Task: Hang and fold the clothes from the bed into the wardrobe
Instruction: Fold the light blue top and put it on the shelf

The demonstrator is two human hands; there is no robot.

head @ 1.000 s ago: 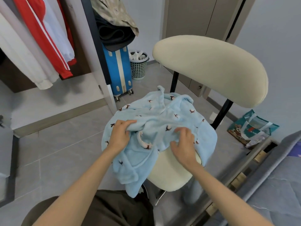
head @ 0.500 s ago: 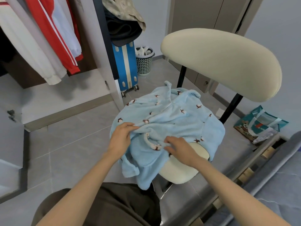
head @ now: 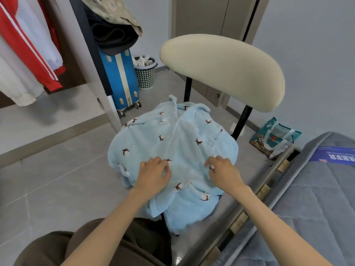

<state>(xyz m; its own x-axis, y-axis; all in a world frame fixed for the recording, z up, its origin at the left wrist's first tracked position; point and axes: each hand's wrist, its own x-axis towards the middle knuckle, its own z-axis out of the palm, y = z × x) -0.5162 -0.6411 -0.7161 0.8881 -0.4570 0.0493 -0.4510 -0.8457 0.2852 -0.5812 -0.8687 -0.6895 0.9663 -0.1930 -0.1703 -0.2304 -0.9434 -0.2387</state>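
Observation:
A light blue fleece top (head: 178, 139) with small brown-and-white motifs lies spread front-up over the seat of a cream chair (head: 221, 70), its hem hanging off the near edge. My left hand (head: 153, 175) lies on its lower left part, fingers curled into the fabric. My right hand (head: 223, 172) pinches the fabric at the lower right, near a small white spot. The open wardrobe (head: 92, 60) stands at the left with a red-and-white jacket (head: 28, 54) hanging inside. The bed (head: 317, 198) is at the right.
A blue suitcase (head: 119, 77) with dark clothes piled on top stands by the wardrobe's side panel. A mesh bin (head: 145, 73) sits behind it. A printed bag (head: 274, 139) lies on the floor by the chair leg. Grey tiled floor (head: 57, 179) is at the left.
The bunched blue top has been spread flat over the seat, now covering it. Both hands moved apart to its lower left and right.

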